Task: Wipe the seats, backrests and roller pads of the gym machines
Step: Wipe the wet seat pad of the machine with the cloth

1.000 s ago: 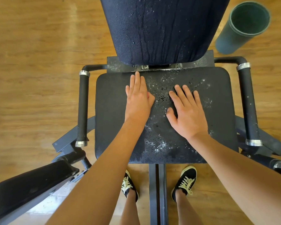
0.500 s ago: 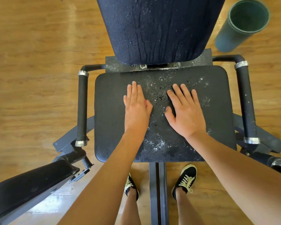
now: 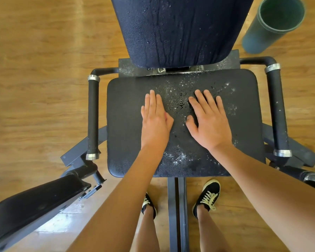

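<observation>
A black padded seat (image 3: 124, 124) of a gym machine lies below me, wet with droplets and white foam specks in its middle and right part. Its dark backrest (image 3: 180, 30) rises behind, streaked with running liquid. My left hand (image 3: 155, 120) lies flat, palm down, on the seat's middle left, fingers together. My right hand (image 3: 208, 122) lies flat beside it on the wet patch, fingers slightly spread. Neither hand holds a cloth or anything else.
Black foam-covered handles flank the seat, the left handle (image 3: 93, 119) and the right handle (image 3: 277, 113). A black pad (image 3: 31, 206) juts in at the lower left. A dark green cylinder bin (image 3: 273, 22) stands on the wooden floor (image 3: 35, 70) at top right.
Both hands have slid a little toward me across the seat, the left one more; they stay flat on the wet surface.
</observation>
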Action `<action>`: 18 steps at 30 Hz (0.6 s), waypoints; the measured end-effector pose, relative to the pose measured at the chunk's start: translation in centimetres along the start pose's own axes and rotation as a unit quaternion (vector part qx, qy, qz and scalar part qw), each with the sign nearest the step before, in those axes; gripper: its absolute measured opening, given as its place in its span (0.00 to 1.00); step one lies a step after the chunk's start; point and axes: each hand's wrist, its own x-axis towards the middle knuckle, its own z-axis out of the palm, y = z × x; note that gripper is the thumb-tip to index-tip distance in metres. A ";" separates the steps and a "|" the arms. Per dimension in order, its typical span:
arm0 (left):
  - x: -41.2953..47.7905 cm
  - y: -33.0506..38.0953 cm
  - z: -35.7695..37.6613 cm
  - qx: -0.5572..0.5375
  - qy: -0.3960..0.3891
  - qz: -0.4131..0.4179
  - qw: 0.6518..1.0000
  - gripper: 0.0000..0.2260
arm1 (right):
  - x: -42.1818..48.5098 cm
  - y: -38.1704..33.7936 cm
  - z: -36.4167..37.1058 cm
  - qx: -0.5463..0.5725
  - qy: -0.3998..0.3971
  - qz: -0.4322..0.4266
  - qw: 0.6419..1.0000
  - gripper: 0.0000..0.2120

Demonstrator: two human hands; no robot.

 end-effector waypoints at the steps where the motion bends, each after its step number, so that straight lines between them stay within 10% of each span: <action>1: -0.9 0.1 0.1 -0.003 0.001 -0.003 1.000 0.27 | 0.0 0.0 0.0 0.000 0.000 0.000 1.000 0.25; 18: 1.2 -0.2 -0.3 0.035 -0.059 0.040 0.997 0.26 | -0.1 -0.1 0.0 0.002 0.005 0.001 1.000 0.25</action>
